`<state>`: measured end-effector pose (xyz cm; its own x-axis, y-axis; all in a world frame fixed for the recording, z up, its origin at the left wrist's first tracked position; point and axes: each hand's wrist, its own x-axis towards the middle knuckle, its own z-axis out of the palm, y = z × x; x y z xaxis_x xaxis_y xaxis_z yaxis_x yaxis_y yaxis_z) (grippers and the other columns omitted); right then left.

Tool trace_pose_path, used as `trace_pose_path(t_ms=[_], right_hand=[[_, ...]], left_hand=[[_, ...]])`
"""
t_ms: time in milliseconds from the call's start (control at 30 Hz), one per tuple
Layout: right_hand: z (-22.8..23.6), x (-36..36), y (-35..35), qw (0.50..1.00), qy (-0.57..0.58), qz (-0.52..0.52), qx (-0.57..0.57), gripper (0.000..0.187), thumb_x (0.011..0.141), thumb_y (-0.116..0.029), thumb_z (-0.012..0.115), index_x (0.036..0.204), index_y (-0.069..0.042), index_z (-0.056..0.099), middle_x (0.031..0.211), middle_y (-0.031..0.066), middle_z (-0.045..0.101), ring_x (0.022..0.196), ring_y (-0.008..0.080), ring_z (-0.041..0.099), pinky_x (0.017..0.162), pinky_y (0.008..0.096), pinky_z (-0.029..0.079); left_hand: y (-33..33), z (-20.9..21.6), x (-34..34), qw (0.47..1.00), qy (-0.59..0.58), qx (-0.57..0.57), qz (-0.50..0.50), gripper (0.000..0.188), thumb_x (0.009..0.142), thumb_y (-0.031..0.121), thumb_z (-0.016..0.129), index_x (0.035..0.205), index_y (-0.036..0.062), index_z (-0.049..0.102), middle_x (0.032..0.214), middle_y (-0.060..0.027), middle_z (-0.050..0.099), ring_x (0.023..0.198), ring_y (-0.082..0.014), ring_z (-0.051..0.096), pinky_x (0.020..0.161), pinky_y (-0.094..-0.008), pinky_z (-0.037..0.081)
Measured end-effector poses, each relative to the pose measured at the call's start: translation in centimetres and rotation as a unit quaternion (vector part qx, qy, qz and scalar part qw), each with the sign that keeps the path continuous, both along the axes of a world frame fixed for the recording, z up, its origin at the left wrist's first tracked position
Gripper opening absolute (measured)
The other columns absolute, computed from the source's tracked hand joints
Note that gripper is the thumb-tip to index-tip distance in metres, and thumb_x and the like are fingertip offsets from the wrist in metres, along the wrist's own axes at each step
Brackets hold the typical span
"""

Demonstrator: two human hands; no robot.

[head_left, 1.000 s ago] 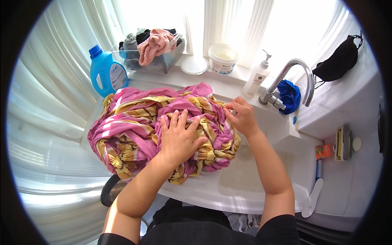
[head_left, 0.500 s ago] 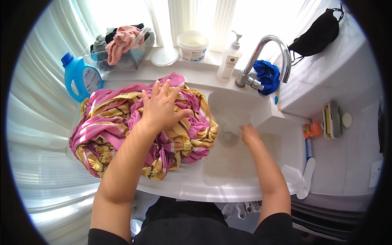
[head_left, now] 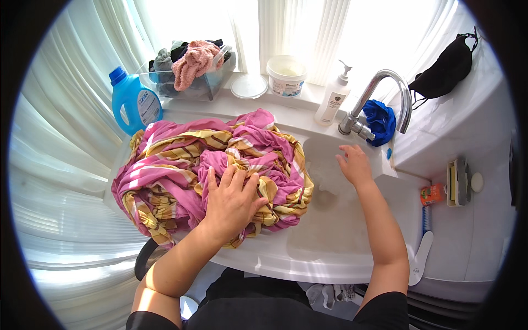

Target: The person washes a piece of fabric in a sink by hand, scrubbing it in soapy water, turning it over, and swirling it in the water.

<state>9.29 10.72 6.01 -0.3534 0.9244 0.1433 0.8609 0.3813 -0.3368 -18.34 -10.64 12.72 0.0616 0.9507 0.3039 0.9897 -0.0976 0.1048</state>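
Observation:
A large bunched cloth [head_left: 165, 179], pink with yellow, brown and white stripes, is heaped on the left side of the white sink [head_left: 341, 269]. On the near part of this heap rests my left hand [head_left: 231, 201], palm down with fingers spread. My right hand [head_left: 355, 164] hovers over the basin, below and to the left of the curved chrome faucet [head_left: 406, 104]. Its fingers are a little apart and nothing shows in them. The basin bottom beneath looks wet and cloudy, with a whitish patch near the drain.
Along the back ledge are a blue detergent bottle [head_left: 135, 104], a clear bin [head_left: 203, 92] of clothes, a lid [head_left: 249, 86], a white tub [head_left: 287, 77] and a pump bottle [head_left: 334, 99]. Blue cloth [head_left: 379, 122] lies behind the faucet. A brush [head_left: 422, 258] and orange container [head_left: 433, 194] sit right.
My right hand has risen from low in the basin toward the faucet. My left hand has slid nearer to me across the cloth, and the view has shifted left.

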Motion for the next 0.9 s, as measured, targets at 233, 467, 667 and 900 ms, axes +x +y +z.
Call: trace_pose_path(t_ms=[233,467,667,900], right_hand=[[3.0,-11.6,0.4,0.976,0.177,0.125,-0.02,0.019,0.08,-0.023,0.071,0.093,-0.009,0.072,0.095,0.01,0.062,0.091,0.028,0.061,0.082,0.0376,0.049],[3.7,-14.2,-1.2,0.946,0.161,0.238,0.146,0.011,0.077,-0.017,0.071,0.081,-0.007,0.07,0.091,0.0079,0.061,0.093,0.0281,0.058,0.081,0.0391,0.047],[7.7,-12.2,-13.1,0.855,0.248,0.41,0.199,0.016,0.071,-0.006,0.074,0.084,-0.005,0.066,0.092,0.0047,0.06,0.081,0.0247,0.058,0.076,0.0365,0.047],[7.2,-11.3,-14.0,0.895,0.299,0.33,0.023,0.013,0.074,-0.007,0.073,0.085,-0.005,0.068,0.085,0.0072,0.062,0.079,0.0245,0.061,0.071,0.036,0.05]], left_hand=[[-1.1,-0.5,-0.3,1.0,-0.003,0.006,0.01,0.05,0.082,0.038,0.07,0.121,0.0106,0.058,0.113,-0.0072,0.053,0.119,-0.0292,0.045,0.103,-0.0618,0.025],[-0.6,-1.4,-0.5,1.0,-0.005,0.014,-0.006,0.05,0.083,0.041,0.068,0.121,0.0111,0.058,0.114,-0.0068,0.054,0.119,-0.0295,0.045,0.103,-0.0622,0.026],[-0.8,0.4,-2.7,0.972,-0.196,0.133,0.006,0.063,0.073,0.035,0.077,0.127,0.0114,0.055,0.123,-0.0085,0.054,0.122,-0.0329,0.045,0.102,-0.0622,0.026],[-1.7,-1.7,-3.3,0.998,0.0,0.005,-0.058,0.061,0.075,0.033,0.074,0.13,0.0175,0.056,0.135,-0.0076,0.05,0.129,-0.0274,0.043,0.105,-0.0619,0.024]])
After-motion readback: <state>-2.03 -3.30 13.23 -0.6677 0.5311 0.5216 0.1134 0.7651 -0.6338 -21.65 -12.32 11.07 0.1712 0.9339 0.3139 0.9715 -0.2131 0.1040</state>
